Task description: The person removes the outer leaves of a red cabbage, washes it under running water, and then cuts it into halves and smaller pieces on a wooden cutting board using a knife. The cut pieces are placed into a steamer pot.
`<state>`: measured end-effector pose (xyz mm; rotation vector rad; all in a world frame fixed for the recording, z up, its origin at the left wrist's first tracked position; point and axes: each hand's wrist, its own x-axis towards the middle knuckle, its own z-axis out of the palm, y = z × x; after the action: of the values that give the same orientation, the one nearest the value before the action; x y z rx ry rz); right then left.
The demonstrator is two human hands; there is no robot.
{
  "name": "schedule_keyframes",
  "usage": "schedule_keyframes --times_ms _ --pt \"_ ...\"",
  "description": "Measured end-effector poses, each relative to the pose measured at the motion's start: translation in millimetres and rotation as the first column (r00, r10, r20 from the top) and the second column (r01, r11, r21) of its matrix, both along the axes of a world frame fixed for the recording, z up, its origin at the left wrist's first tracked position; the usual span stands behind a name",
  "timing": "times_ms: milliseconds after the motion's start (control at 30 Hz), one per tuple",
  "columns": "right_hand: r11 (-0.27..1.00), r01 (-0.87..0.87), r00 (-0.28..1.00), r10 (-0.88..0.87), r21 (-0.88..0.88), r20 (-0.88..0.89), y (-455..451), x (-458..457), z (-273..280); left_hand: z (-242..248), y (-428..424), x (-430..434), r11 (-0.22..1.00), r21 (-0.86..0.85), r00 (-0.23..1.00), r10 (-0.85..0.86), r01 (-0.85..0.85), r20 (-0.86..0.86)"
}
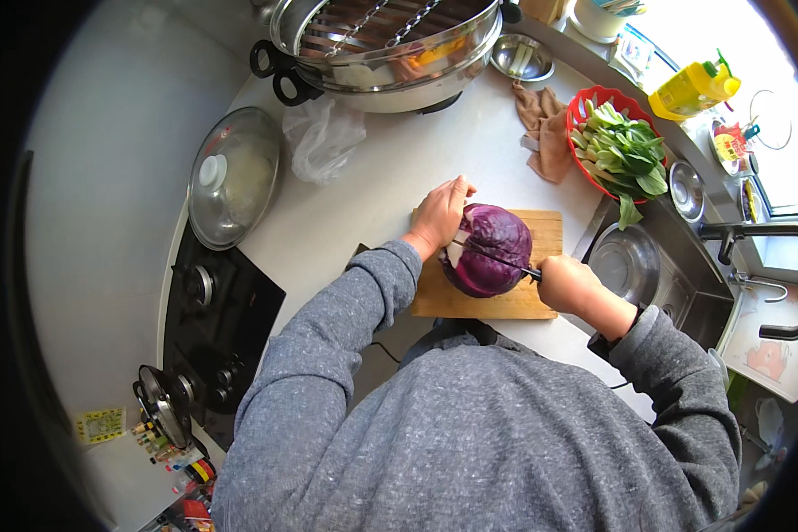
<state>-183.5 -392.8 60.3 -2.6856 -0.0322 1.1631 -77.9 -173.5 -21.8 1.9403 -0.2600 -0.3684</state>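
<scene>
A red cabbage (489, 269) rests on a wooden cutting board (432, 302) at the counter's near edge. My right hand (565, 282) grips the dark handle of a kitchen knife (489, 255). The blade lies across the cabbage and points left; how deep it sits cannot be told. My left hand (442, 211) presses against the upper left side of the cabbage, its fingertips partly hidden. A pale patch shows on the cabbage beside that hand.
A large steel steamer pot (392, 80) and a clear plastic bag (326, 143) stand beyond. A glass lid (234, 178) and black hob (219, 332) are left. Rightward are a brown cloth (546, 136), a red basket (578, 143) of leafy greens (622, 143) and a sink (705, 319).
</scene>
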Motion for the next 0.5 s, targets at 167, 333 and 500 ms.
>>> schedule_keyframes --times_ms 167,333,500 --pt "1.0 0.01 1.0 -0.01 0.009 -0.007 5 -1 -30 -12 7 -2 0.997 -0.011 0.997 -0.073 0.074 0.039" --pt "1.0 0.023 0.999 -0.023 0.006 0.045 1 -1 -43 -9 4 -5 0.998 0.001 0.993 -0.063 0.063 0.102" --pt "0.996 0.082 0.992 -0.086 0.043 0.089 7 -18 -42 -1 5 -4 0.998 0.054 0.983 -0.037 0.027 0.181"
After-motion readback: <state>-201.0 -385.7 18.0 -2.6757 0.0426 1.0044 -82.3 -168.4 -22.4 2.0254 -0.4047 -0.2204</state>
